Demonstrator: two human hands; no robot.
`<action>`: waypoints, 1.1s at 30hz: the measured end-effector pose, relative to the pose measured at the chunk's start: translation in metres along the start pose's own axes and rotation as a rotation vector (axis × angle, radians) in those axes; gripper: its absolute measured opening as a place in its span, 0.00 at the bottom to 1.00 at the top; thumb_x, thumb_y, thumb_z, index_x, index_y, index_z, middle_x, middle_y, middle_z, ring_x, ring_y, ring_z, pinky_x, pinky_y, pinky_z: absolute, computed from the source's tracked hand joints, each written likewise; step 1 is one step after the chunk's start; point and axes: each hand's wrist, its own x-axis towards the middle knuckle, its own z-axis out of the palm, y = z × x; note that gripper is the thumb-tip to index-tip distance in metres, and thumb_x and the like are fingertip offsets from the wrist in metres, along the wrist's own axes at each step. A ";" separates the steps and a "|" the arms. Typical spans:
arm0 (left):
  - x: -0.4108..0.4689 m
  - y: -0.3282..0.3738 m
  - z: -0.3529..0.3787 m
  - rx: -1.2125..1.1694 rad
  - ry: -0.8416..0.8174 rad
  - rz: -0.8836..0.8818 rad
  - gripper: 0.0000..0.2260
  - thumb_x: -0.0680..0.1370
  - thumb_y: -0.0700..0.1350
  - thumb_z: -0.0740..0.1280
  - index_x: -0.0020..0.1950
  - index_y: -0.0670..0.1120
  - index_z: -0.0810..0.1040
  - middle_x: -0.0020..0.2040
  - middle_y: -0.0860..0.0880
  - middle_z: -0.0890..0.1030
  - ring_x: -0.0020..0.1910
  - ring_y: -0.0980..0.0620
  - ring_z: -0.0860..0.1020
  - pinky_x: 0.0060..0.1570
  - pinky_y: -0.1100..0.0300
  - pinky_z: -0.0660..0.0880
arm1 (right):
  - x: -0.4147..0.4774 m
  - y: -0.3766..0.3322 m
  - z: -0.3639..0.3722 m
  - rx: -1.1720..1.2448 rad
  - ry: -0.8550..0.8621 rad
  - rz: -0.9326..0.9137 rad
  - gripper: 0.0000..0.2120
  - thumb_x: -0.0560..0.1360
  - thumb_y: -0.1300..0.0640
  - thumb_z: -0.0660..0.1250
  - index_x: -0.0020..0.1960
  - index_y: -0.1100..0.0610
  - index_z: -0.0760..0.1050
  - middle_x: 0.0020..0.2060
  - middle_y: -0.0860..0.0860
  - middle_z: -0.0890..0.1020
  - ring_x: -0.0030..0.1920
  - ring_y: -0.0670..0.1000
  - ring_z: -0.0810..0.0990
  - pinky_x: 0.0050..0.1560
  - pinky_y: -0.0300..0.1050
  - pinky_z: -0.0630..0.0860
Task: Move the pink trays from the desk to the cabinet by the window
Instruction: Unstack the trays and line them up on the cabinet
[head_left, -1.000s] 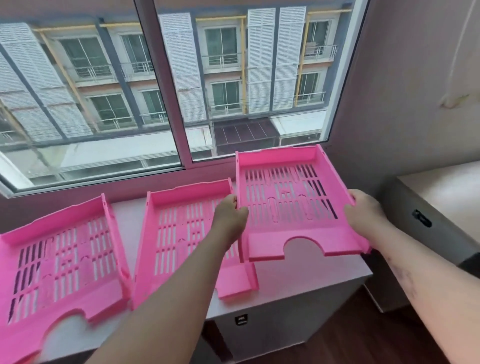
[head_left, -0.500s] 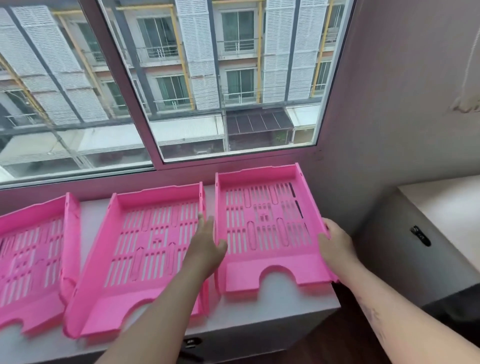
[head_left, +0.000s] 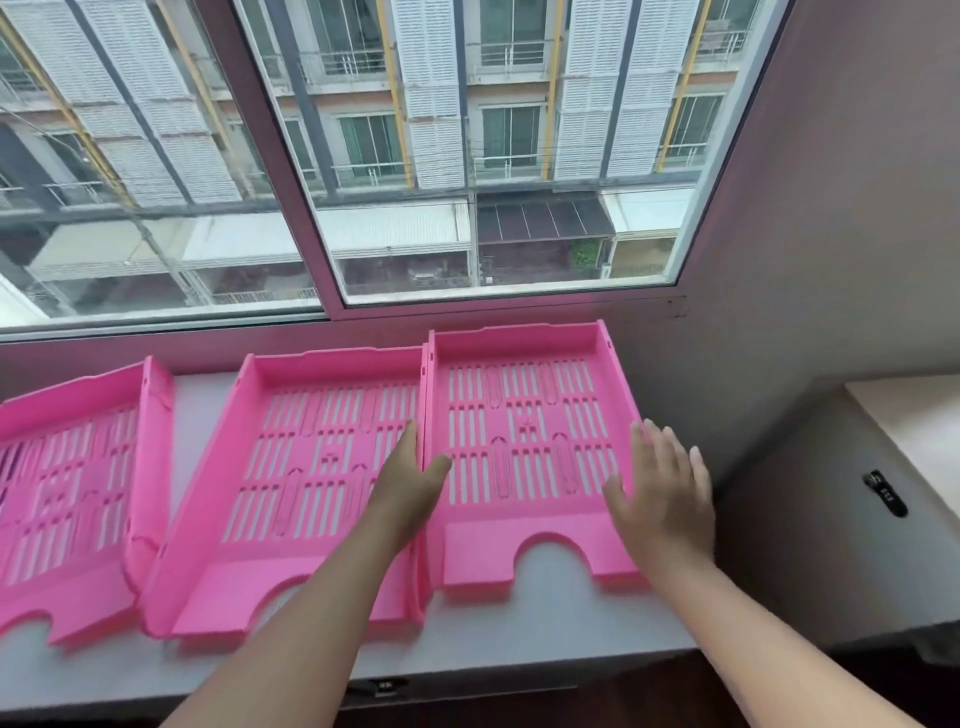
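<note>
- I see three pink trays lying flat on the cabinet.
- Left hand open at the right tray's left wall.
- Right hand open, holding nothing.

Leftmost pink tray cut off by left edge

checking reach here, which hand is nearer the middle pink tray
Left. The left hand lies over the middle tray at its right wall; the right hand is past the right tray, at its far side.
</note>
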 end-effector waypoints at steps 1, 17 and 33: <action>-0.007 -0.004 -0.001 0.009 0.015 0.032 0.30 0.83 0.50 0.59 0.82 0.46 0.51 0.82 0.47 0.56 0.80 0.46 0.58 0.77 0.42 0.58 | -0.003 -0.006 0.003 -0.061 0.037 -0.115 0.25 0.76 0.53 0.60 0.71 0.60 0.71 0.68 0.59 0.76 0.69 0.60 0.73 0.71 0.63 0.64; 0.016 -0.076 -0.025 0.869 0.038 -0.014 0.33 0.75 0.66 0.36 0.80 0.58 0.38 0.81 0.49 0.35 0.81 0.46 0.38 0.79 0.42 0.40 | 0.015 -0.056 0.056 -0.134 -0.459 -0.193 0.33 0.76 0.31 0.43 0.78 0.38 0.42 0.80 0.50 0.43 0.79 0.60 0.38 0.77 0.61 0.41; -0.002 -0.065 -0.097 0.734 0.286 0.077 0.27 0.81 0.57 0.59 0.78 0.51 0.63 0.80 0.46 0.63 0.80 0.44 0.56 0.79 0.44 0.51 | 0.033 -0.109 0.033 0.045 -0.298 -0.173 0.30 0.78 0.39 0.52 0.78 0.48 0.59 0.78 0.54 0.61 0.78 0.57 0.56 0.77 0.60 0.52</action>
